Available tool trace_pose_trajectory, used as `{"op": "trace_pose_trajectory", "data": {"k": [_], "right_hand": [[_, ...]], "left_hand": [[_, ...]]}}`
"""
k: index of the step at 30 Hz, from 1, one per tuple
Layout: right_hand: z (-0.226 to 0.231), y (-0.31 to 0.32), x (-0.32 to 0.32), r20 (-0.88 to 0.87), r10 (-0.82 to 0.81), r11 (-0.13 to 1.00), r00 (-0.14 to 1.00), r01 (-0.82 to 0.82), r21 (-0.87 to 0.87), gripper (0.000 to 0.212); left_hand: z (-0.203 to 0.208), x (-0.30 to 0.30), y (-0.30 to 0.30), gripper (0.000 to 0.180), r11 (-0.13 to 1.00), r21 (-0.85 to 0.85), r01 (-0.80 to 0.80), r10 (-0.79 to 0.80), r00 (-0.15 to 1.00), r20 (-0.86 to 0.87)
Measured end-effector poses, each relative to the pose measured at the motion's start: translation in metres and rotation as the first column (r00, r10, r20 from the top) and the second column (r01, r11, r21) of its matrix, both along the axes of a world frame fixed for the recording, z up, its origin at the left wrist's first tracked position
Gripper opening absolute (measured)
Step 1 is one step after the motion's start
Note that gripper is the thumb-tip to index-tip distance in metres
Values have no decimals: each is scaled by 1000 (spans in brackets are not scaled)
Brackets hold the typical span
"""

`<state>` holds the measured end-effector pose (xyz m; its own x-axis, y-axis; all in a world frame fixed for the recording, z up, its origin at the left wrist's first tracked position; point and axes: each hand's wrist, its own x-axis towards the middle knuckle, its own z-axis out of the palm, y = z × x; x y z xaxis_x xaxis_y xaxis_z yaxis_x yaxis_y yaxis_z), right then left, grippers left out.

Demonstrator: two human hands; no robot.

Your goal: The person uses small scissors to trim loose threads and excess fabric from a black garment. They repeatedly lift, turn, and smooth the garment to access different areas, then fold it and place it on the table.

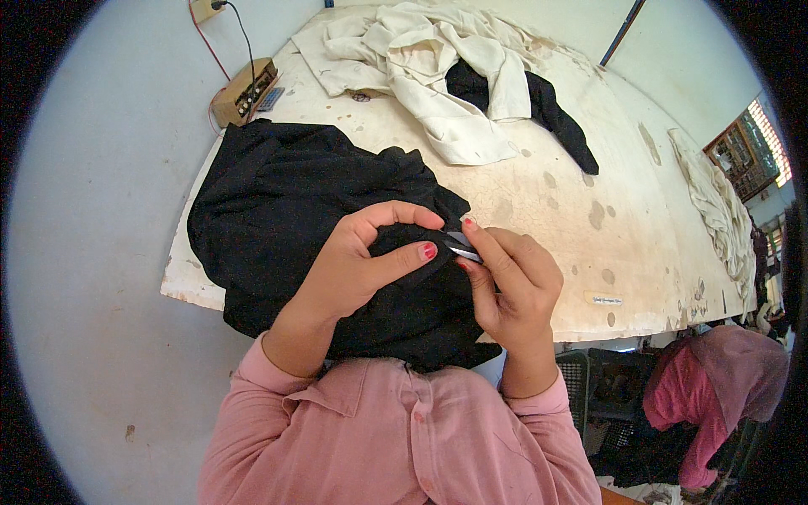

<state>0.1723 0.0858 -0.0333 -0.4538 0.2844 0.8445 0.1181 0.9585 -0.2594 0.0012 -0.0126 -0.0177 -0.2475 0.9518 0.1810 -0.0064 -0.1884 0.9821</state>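
Note:
A black garment (278, 194) is spread in loose folds over the near left of the table and hangs over its front edge by my body. Above it, my left hand (349, 261) pinches a bit of the black cloth, thumb and forefinger close together. My right hand (513, 278) grips small thread snips (465, 247), whose silver and dark blades show between its fingertips. The blades meet the cloth right beside my left fingertips. Fingers cover part of the snips, and the exact spot they touch is too small to make out.
Cream garments (438, 84) and a black piece (560, 122) lie at the table's back. A brown box with knobs (244, 91) stands far left, wired to a wall socket. Pale cloth (715, 210) lies along the right edge. A person in pink (715, 387) bends over dark crates (619, 379).

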Motion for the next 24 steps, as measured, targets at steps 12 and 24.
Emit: {"op": "trace_pose_trajectory", "data": {"k": [12,24], "right_hand": [[-1,1,-2,2,111,950,994,-106,-295,42],[-51,39,41,74,672,242,737,-124,-962,21]], "left_hand": [[-2,-2,-2,22,998,64,-4,8,998,-60],[37,-112,-10,19,700,355,-619,620,774,129]]}}
